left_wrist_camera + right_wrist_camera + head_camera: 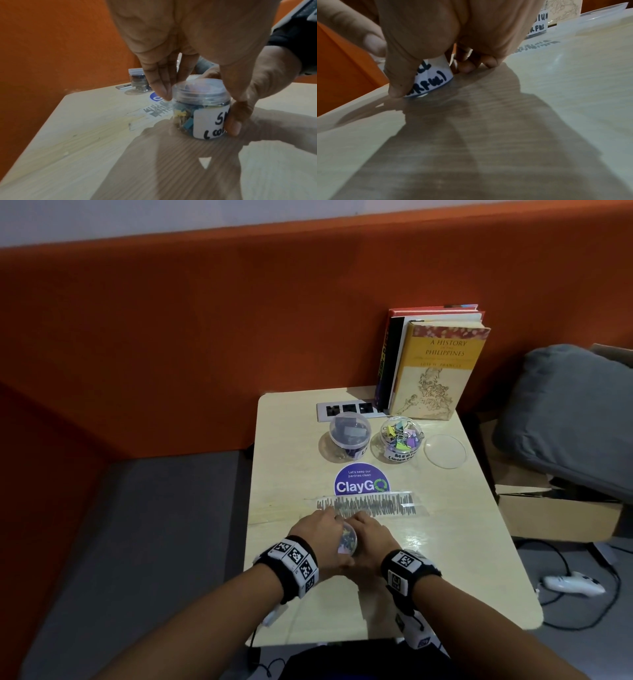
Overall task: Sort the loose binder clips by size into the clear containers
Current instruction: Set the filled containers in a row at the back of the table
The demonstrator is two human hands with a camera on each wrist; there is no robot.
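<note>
The head camera looks down and forward from above onto the worktop (445, 542), well back from both hands — left hand (317, 530), right hand (371, 537) — with books (435, 364) beyond them. The left wrist camera sits low and very near, facing along the left hand's fingers (161, 83) at the small jar (200, 108) between the hands. The right wrist camera skims the worktop, closer still. All three views share that jar — the wrist views also catch the far jars beyond the hands.
</note>
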